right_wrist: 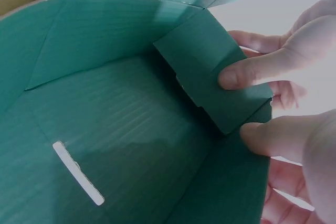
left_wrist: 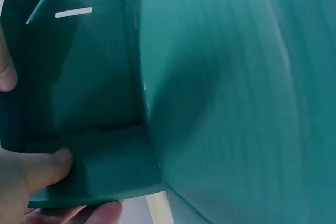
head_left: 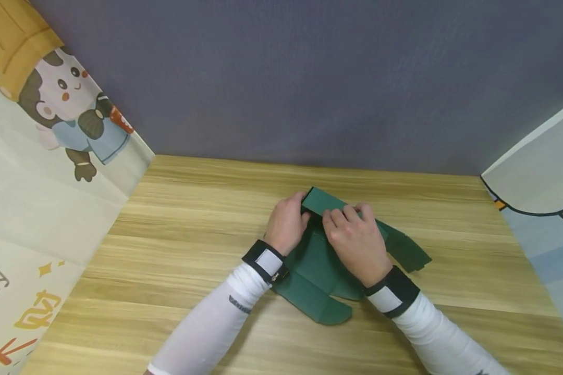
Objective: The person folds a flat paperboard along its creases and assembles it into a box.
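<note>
A green cardboard box (head_left: 311, 255), partly folded, lies on the wooden table with its long back wall (head_left: 326, 200) standing up. My left hand (head_left: 286, 224) pinches the upright end panel at the back left corner, its thumb (left_wrist: 47, 171) on the inner face and its fingers behind. My right hand (head_left: 354, 237) grips the back wall close to that corner, thumb inside and fingers outside, as the right wrist view shows. A narrow slot (right_wrist: 79, 173) pierces the box's base. One loose flap (head_left: 408, 250) sticks out to the right, and a rounded flap (head_left: 335, 311) points toward me.
The wooden table (head_left: 169, 234) extends around the box on all sides. A dark grey partition (head_left: 309, 78) rises along its back edge. Printed cloths with cartoon figures hang at the left (head_left: 37, 208) and right (head_left: 544, 182).
</note>
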Tool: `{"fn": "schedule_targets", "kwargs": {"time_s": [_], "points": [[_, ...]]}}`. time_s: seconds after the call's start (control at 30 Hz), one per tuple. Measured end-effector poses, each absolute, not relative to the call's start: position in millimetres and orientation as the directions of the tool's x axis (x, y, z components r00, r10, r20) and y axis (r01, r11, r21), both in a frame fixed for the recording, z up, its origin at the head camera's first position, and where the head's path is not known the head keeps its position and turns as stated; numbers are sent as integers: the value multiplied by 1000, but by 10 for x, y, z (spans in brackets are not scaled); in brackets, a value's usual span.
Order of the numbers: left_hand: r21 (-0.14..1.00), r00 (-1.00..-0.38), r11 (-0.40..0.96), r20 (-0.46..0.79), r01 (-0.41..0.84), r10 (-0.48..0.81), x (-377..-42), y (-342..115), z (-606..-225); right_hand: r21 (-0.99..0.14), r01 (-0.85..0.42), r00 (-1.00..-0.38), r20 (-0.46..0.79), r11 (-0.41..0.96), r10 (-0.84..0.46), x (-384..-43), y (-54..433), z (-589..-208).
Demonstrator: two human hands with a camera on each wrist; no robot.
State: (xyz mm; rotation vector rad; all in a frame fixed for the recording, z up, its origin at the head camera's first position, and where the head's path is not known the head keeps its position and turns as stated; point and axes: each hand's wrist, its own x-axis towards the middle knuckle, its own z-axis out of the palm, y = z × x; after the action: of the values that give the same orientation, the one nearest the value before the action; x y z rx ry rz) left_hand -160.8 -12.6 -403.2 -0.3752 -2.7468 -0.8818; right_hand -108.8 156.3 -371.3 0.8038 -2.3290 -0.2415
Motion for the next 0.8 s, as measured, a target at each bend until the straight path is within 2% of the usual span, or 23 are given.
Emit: {"fn": "schedule_targets", "kwargs": {"time_s": [0.8], "points": [[518, -923, 806, 376, 286, 85, -1583, -131, -4076, 363, -499, -564, 553, 787, -613, -1069, 1534, -3743]]}}
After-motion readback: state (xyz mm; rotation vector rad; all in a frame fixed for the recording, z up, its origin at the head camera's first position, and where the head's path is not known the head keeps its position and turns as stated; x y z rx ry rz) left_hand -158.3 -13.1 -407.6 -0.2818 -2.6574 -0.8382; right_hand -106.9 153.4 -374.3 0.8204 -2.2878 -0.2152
